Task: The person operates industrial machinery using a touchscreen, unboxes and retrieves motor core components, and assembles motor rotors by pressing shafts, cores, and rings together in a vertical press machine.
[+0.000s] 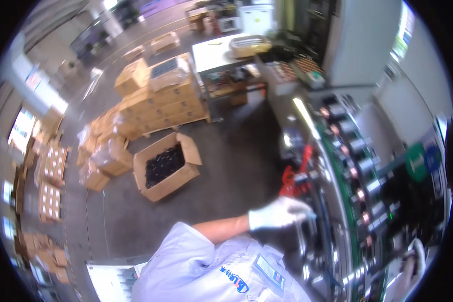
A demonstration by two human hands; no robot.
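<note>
My left hand [281, 213], in a white glove, reaches right to the near edge of a long machine. Its fingertips are blurred beside the dark and metal parts there, so I cannot tell whether they hold anything. My right hand [411, 267], also gloved, is at the lower right on the machine's far side. It is partly dark and smeared, and its grip does not show. Between the hands runs a green-edged machine bed [337, 183] with a row of silver cylinders [366, 165]. A coiled red air hose [289, 182] hangs just beyond my left hand.
An open cardboard box [172, 189] of black parts stands on the floor to the left. Behind it are stacked cartons [161, 108] on a pallet. A white-topped table [211, 54] carries a shallow basket [249, 48]. A green round sign [416, 162] is at the right.
</note>
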